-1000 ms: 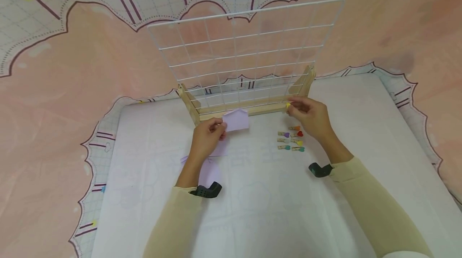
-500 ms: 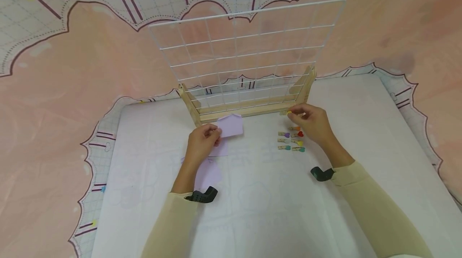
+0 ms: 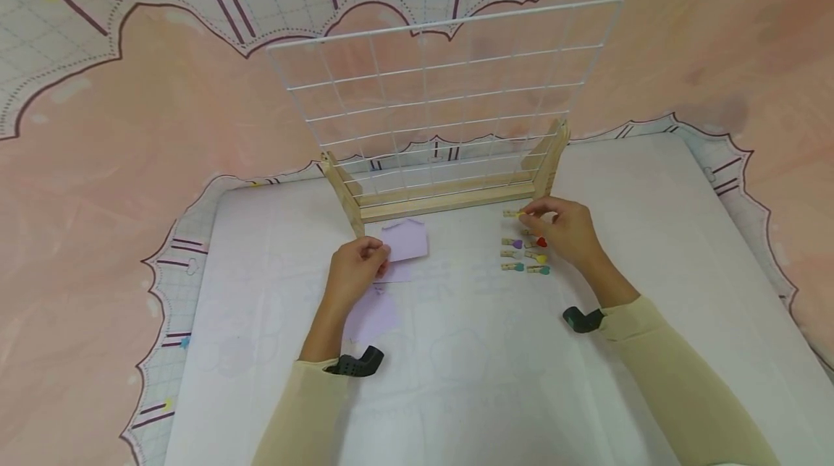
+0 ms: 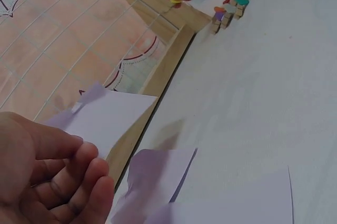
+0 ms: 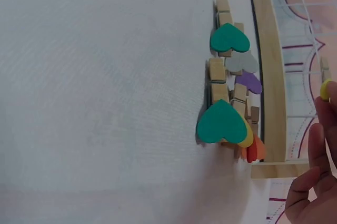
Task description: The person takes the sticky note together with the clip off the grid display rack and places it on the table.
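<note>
Between thumb and fingers, my left hand (image 3: 352,270) pinches a purple sheet of paper (image 3: 407,242) by its left edge. The left wrist view shows this paper (image 4: 118,110) raised, with a folded strip along its far edge. Below it, more purple papers (image 3: 371,318) lie on the table, partly covered by hand and forearm. My right hand (image 3: 568,231) pinches a small wooden clothespin (image 3: 512,213) at its yellow end, just in front of the rack. Several heart-topped clothespins (image 3: 517,243) lie in two columns beneath that hand; it partly hides the orange one.
A white wire grid (image 3: 443,97) stands tilted back in a wooden base (image 3: 449,204) at the table's far side. The white tabletop (image 3: 469,372) stretches toward me. Behind it hangs a peach patterned cloth (image 3: 195,111).
My left hand has drawn back toward me and left, carrying the purple paper. My right hand has come slightly lower with the yellow-topped clothespin, away from the rack's base.
</note>
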`<state>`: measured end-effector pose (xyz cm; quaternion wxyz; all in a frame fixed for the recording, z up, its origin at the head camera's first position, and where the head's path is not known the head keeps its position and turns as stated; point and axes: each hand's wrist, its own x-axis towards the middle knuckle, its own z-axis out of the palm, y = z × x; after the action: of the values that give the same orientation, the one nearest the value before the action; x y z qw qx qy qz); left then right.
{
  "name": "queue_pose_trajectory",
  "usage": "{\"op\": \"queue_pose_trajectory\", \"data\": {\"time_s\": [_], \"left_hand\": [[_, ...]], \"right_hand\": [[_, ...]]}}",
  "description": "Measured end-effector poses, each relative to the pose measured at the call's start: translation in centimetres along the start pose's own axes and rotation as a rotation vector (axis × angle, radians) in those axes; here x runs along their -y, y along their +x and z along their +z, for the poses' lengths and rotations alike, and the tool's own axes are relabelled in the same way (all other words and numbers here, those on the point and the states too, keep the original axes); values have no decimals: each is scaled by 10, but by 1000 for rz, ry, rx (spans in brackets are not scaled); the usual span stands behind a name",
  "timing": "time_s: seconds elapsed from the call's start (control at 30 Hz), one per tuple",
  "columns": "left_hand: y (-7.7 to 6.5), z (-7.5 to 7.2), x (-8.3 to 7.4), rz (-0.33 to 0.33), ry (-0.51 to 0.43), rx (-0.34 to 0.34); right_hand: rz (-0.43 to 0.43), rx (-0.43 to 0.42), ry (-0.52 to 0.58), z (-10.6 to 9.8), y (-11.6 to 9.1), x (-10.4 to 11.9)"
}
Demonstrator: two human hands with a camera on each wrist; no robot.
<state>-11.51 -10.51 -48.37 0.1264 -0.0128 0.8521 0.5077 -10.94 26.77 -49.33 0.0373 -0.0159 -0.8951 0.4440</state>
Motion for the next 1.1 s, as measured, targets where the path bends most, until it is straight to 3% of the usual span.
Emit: {"op": "queue_pose_trajectory", "data": {"time_s": [0.37,0.8,1.1], "left_hand": [[-7,-5,11,-43,104,38],[-9,-11,19,-118,110,53],[-10,-13,22,-79,169,32]], "right_hand": [[98,79,-11,4,-3,-7],[123,93,5,9,0,-13],[163,108,-38,13,4,-18]]}}
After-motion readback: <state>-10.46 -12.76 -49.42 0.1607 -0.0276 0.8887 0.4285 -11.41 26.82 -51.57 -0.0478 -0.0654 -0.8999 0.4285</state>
